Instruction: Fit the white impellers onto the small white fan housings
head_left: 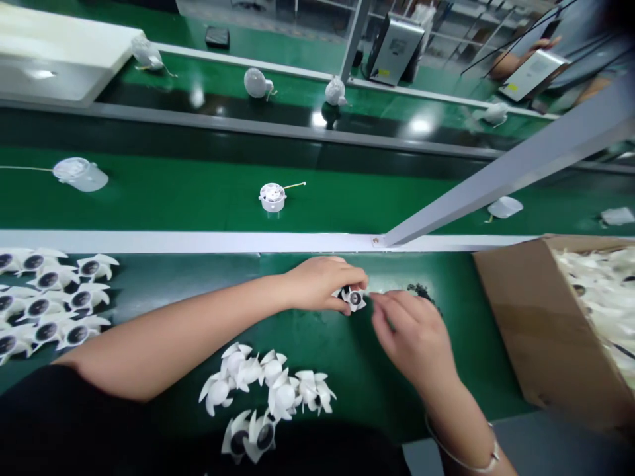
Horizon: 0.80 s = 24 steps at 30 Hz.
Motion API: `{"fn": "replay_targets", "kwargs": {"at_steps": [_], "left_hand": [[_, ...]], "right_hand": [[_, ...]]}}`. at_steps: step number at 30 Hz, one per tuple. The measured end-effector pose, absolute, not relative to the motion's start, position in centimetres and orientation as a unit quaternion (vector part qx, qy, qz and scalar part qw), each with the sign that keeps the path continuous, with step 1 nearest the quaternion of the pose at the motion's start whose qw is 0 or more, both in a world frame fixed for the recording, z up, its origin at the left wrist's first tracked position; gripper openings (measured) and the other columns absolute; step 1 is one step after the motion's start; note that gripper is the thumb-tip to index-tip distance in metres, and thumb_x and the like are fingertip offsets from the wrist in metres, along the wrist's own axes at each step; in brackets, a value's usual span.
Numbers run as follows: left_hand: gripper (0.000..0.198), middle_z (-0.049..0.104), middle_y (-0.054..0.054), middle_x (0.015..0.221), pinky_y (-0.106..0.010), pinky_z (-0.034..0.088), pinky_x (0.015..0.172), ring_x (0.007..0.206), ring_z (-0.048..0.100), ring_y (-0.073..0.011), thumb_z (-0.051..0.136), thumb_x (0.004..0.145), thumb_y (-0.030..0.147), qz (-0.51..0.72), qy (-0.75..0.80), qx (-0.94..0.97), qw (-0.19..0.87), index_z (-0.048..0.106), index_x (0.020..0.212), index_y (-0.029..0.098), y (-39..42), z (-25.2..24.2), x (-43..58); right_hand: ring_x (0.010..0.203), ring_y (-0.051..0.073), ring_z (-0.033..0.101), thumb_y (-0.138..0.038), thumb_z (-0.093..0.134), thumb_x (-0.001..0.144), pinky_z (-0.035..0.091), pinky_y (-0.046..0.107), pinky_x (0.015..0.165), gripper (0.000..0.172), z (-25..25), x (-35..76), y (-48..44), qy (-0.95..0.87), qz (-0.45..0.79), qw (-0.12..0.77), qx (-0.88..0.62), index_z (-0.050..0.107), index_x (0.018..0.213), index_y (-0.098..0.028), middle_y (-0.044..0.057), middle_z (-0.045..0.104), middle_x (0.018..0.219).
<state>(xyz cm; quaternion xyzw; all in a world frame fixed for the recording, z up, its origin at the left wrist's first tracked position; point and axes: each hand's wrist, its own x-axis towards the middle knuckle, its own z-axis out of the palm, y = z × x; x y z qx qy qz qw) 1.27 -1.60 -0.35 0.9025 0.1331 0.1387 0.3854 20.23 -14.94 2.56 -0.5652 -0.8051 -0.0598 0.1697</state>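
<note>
My left hand (325, 283) is closed around a small white fan impeller (356, 299), its dark round hub facing up and toward the right. Close to the impeller's right side, my right hand (414, 330) has its thumb and fingers pinched together; what they hold, if anything, is too small to make out. Behind that hand lies a little heap of tiny black parts (421, 291), partly hidden by it. In front of my body is a loose group of white fan impellers (282, 395), most with the hub's closed side up.
Rows of impellers (47, 328) lie at the left. A cardboard box (526, 317) full of white parts stands at the right. Beyond a white rail (198, 241), a green conveyor carries a round white fan housing (272, 198). A slanted metal post (476, 178) rises at the right.
</note>
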Motion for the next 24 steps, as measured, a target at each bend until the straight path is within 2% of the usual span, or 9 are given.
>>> {"fn": "replay_targets", "kwargs": {"at_steps": [3, 6, 10, 15, 20, 24], "left_hand": [[0.026, 0.068, -0.002, 0.116, -0.03, 0.043, 0.089, 0.102, 0.059, -0.018, 0.065, 0.091, 0.036, 0.148, 0.071, 0.933, 0.321, 0.063, 0.115, 0.025, -1.5, -0.5, 1.0], [0.024, 0.068, -0.004, 0.118, -0.03, 0.045, 0.087, 0.1, 0.061, -0.0179, 0.058, 0.095, 0.041, 0.15, 0.057, 0.948, 0.274, 0.068, 0.107, 0.023, -1.5, -0.7, 1.0], [0.027, 0.07, -0.004, 0.112, -0.029, 0.047, 0.09, 0.101, 0.063, -0.0166, 0.059, 0.094, 0.044, 0.179, 0.079, 0.937, 0.289, 0.071, 0.103, 0.022, -1.6, -0.7, 1.1], [0.028, 0.071, -0.006, 0.11, -0.03, 0.05, 0.09, 0.101, 0.064, -0.0176, 0.063, 0.091, 0.046, 0.183, 0.117, 0.928, 0.301, 0.073, 0.1, 0.022, -2.0, -0.5, 1.2], [0.03, 0.07, -0.008, 0.109, -0.031, 0.05, 0.092, 0.102, 0.064, -0.0186, 0.061, 0.092, 0.048, 0.183, 0.103, 0.927, 0.31, 0.072, 0.102, 0.022, -1.9, -0.5, 1.1], [0.029, 0.071, -0.006, 0.108, -0.03, 0.05, 0.09, 0.099, 0.064, -0.0181, 0.064, 0.089, 0.048, 0.191, 0.098, 0.922, 0.322, 0.073, 0.1, 0.023, -1.7, -0.6, 1.1]], "right_hand": [[0.083, 0.019, 0.065, -0.015, 0.06, 0.089, 0.051, 0.033, 0.077, 0.015, 2.9, 23.4, -14.9, -0.714, -0.079, 0.278, -0.638, 0.069, 0.101, -0.018, 0.007, 0.07, 0.092], [0.078, 0.018, 0.065, -0.021, 0.059, 0.089, 0.052, 0.032, 0.075, 0.013, 2.5, 27.1, -14.1, -0.644, -0.095, 0.336, -0.68, 0.071, 0.094, -0.02, 0.005, 0.07, 0.088], [0.069, 0.018, 0.062, -0.03, 0.058, 0.086, 0.052, 0.032, 0.069, 0.018, 1.0, 31.7, -10.6, -0.583, -0.038, 0.302, -0.753, 0.073, 0.089, -0.02, 0.005, 0.07, 0.087], [0.085, 0.021, 0.064, -0.025, 0.063, 0.084, 0.053, 0.037, 0.083, 0.015, -0.2, 36.0, -3.2, -0.502, -0.006, 0.244, -0.83, 0.072, 0.088, -0.014, 0.012, 0.068, 0.1], [0.105, 0.022, 0.063, -0.037, 0.064, 0.094, 0.054, 0.042, 0.089, 0.037, -0.1, 38.6, 3.0, -0.296, -0.005, 0.213, -0.931, 0.06, 0.121, -0.013, 0.012, 0.061, 0.122], [0.108, 0.023, 0.062, -0.037, 0.062, 0.095, 0.054, 0.044, 0.091, 0.038, 0.7, 39.2, 5.0, -0.228, 0.007, 0.225, -0.947, 0.059, 0.126, -0.015, 0.011, 0.06, 0.126]]}}
